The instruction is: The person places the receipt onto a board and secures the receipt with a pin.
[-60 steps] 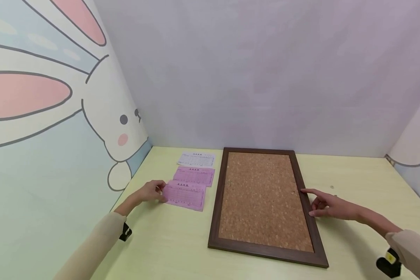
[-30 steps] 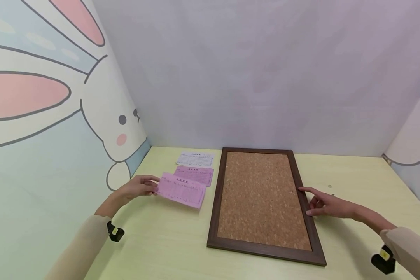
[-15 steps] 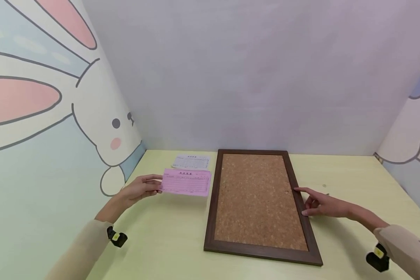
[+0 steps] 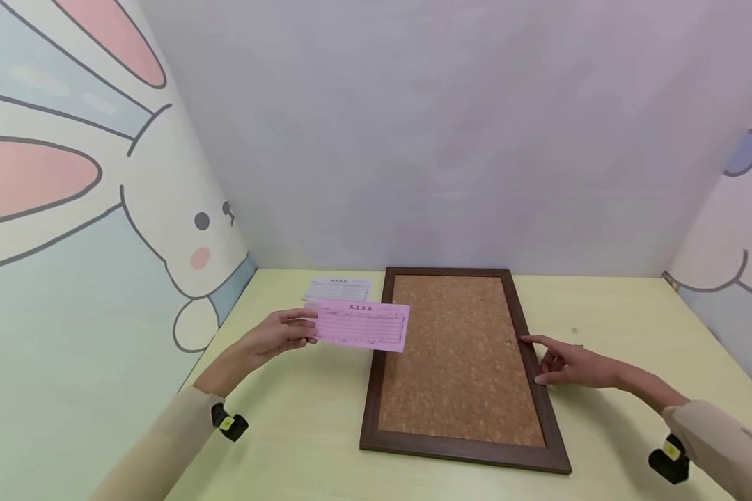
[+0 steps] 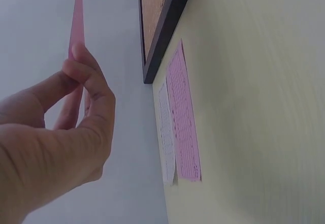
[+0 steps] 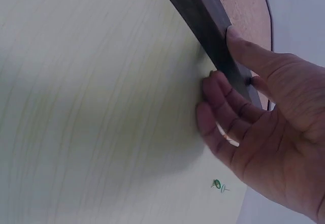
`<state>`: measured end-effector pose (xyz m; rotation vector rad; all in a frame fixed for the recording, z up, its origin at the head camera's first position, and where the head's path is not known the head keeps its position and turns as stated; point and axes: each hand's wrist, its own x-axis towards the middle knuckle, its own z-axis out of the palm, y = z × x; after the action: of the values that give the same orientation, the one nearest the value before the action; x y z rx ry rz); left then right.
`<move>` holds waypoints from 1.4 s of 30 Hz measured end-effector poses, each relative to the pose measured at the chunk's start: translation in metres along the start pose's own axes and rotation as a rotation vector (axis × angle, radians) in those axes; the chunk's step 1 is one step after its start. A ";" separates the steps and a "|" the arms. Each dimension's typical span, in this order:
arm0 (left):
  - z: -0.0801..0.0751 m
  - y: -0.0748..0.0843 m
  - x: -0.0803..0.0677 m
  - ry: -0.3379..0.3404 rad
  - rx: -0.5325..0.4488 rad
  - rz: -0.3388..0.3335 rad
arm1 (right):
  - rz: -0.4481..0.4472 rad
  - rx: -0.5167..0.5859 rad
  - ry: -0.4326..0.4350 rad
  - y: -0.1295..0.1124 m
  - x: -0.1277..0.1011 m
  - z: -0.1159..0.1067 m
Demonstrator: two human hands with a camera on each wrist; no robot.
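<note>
My left hand (image 4: 280, 335) pinches a pink printed slip (image 4: 363, 325) by its left end. Raised off the table, the slip faces me, and its right end overlaps the corkboard (image 4: 464, 376) in the head view. Seen from the left wrist, the held slip (image 5: 77, 21) is nearly edge-on between thumb and fingers. My right hand (image 4: 573, 363) rests its index fingertip and thumb on the right side of the board's dark brown frame (image 4: 555, 435). In the right wrist view the other fingers (image 6: 216, 137) curl loosely beside that frame.
Another pink slip (image 5: 183, 117) and a white slip (image 4: 337, 289) lie on the pale table (image 4: 276, 445), left of the board. A green pushpin (image 6: 217, 184) and a clear pushpin (image 6: 224, 188) lie beyond my right hand. A rabbit-painted wall (image 4: 100, 313) bounds the left side.
My left hand has lifted the nearest pink slip off the table, turned it upright and carried it right to the board's left side. My right hand stays on the frame.
</note>
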<state>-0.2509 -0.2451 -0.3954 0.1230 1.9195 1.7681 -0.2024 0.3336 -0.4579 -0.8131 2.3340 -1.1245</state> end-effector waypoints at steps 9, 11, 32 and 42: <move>0.035 0.005 0.007 -0.033 0.028 0.000 | -0.035 -0.233 0.177 -0.045 0.013 0.005; 0.043 0.006 0.008 -0.035 0.018 -0.007 | -0.042 -0.213 0.215 -0.058 0.022 0.014; 0.102 0.004 0.005 0.016 -0.012 0.020 | 0.015 0.380 0.166 -0.117 0.058 0.049; 0.115 -0.001 0.009 0.002 -0.033 0.021 | 0.148 0.399 0.282 -0.108 0.052 0.043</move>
<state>-0.2089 -0.1379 -0.3998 0.1305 1.8961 1.8131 -0.1810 0.2211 -0.4020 -0.3493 2.2219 -1.6513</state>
